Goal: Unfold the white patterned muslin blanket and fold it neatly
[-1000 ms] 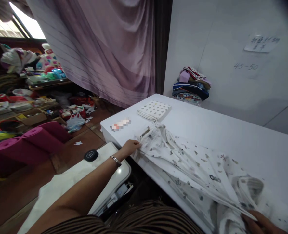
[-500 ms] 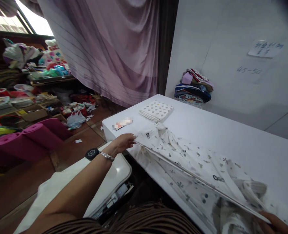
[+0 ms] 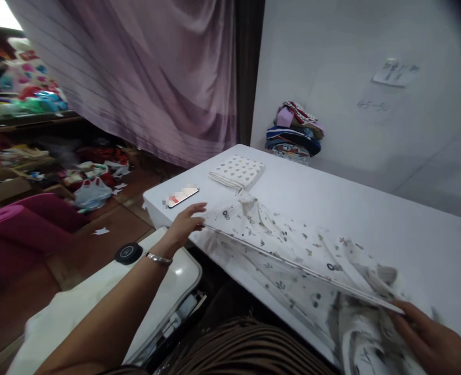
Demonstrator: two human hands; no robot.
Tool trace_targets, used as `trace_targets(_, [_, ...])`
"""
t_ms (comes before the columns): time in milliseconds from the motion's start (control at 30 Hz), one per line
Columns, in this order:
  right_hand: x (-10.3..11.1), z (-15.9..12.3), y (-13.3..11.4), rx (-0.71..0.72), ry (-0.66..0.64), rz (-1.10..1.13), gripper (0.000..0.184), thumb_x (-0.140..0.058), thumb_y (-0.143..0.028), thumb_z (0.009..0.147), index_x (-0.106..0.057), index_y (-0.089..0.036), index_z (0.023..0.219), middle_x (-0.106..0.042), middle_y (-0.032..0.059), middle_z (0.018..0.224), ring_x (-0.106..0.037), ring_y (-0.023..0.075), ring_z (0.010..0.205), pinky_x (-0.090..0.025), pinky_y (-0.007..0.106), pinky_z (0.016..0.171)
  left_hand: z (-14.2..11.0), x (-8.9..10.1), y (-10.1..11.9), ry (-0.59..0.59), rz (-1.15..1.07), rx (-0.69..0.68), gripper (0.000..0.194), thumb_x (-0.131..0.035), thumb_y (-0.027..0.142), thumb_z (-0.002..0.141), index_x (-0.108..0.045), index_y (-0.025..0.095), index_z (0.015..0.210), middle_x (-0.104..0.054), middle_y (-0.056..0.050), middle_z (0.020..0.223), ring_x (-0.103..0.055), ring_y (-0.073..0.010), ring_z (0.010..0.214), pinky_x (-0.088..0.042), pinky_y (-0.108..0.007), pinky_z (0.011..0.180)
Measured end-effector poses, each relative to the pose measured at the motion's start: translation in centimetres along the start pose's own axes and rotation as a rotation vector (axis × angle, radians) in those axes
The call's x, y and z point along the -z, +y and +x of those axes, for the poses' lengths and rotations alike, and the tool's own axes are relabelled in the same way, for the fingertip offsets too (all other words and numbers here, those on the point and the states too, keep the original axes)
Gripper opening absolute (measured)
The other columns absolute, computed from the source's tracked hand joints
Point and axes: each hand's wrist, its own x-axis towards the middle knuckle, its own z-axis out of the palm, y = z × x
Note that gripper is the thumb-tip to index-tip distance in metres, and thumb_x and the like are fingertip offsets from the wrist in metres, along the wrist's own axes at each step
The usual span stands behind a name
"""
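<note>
A thin white cloth (image 3: pixel 269 229) printed with small dark and olive motifs stretches along the front edge of the white table (image 3: pixel 355 208), its near side hanging over. My left hand (image 3: pixel 186 224), with a bracelet at the wrist, pinches the cloth's left corner; the upper finger lifts away from the others. At lower right, my right hand (image 3: pixel 429 330) grips the same edge, so it runs taut between both hands. Bunched folds of the cloth lie beside my right hand. Behind the left corner rests a folded cloth (image 3: pixel 240 171) with grey hearts.
A phone (image 3: pixel 183 197) lies at the table's left end. A white lidded surface (image 3: pixel 168 284) with a round black object (image 3: pixel 128 253) stands below my left arm. Stacked folded clothes (image 3: pixel 295 130) sit by the wall. Pink rolled mats (image 3: pixel 23 224) and a plastic bag (image 3: pixel 93 194) occupy the floor.
The view has turned right and shifted. My right hand has come further into view, still on the cloth's edge. The upper finger of my left hand has lifted from the corner.
</note>
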Motion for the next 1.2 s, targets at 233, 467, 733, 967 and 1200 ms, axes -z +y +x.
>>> trace_targets(233, [4.0, 1.2, -3.0, -0.044, 0.006, 0.027, 0.037, -0.046, -0.053, 0.077, -0.063, -0.024, 0.092, -0.065, 0.0012, 0.064, -0.06, 0.0193, 0.054, -0.046, 0.027, 0.051, 0.6, -0.6, 2.8, -0.194, 0.302, -0.418, 0.027, -0.054, 0.027, 0.067, -0.07, 0.023, 0.088, -0.066, -0.003, 0.099, -0.057, -0.0171, 0.08, -0.045, -0.024, 0.063])
trace_targets(467, [5.8, 2.1, -3.2, -0.052, 0.124, 0.108, 0.032, -0.046, -0.045, 0.083, -0.064, -0.018, 0.09, -0.061, -0.0002, 0.062, -0.054, 0.0142, 0.056, -0.04, 0.022, 0.051, 0.8, -1.8, 4.1, -0.457, 0.648, -0.623, 0.03, -0.064, 0.046, 0.067, -0.068, 0.028, 0.091, -0.066, -0.002, 0.097, -0.059, -0.0212, 0.084, -0.049, -0.027, 0.071])
trace_targets(733, [6.4, 3.1, -5.5, 0.02, 0.093, 0.144, 0.028, -0.043, -0.041, 0.085, -0.062, -0.019, 0.084, -0.06, -0.0002, 0.064, -0.052, 0.0143, 0.059, -0.039, 0.024, 0.055, 3.3, -3.0, 4.0, -0.28, 0.858, -0.9, 0.022, -0.055, 0.049, 0.071, -0.066, 0.032, 0.08, -0.064, 0.0, 0.079, -0.055, -0.0225, 0.076, -0.045, -0.032, 0.065])
trace_targets(967, [6.6, 3.8, -8.3, 0.09, 0.019, 0.25, 0.025, -0.045, -0.035, 0.083, -0.064, -0.019, 0.084, -0.064, -0.0002, 0.072, -0.055, 0.0149, 0.065, -0.042, 0.024, 0.062, 3.6, -7.7, 7.6, -0.021, 0.525, -0.593, 0.022, -0.053, 0.028, 0.07, -0.067, 0.026, 0.086, -0.068, 0.003, 0.087, -0.058, -0.0232, 0.084, -0.044, -0.034, 0.076])
trace_targets(1200, [6.5, 4.8, -11.3, 0.143, -0.085, 0.286, 0.021, -0.047, -0.03, 0.081, -0.064, -0.017, 0.082, -0.066, 0.0, 0.075, -0.056, 0.0146, 0.069, -0.042, 0.024, 0.064, -0.1, -18.1, 6.8, -0.459, 0.613, -1.103, 0.014, -0.042, 0.014, 0.069, -0.055, 0.019, 0.068, -0.055, -0.006, 0.075, -0.048, -0.0209, 0.079, -0.037, -0.035, 0.079])
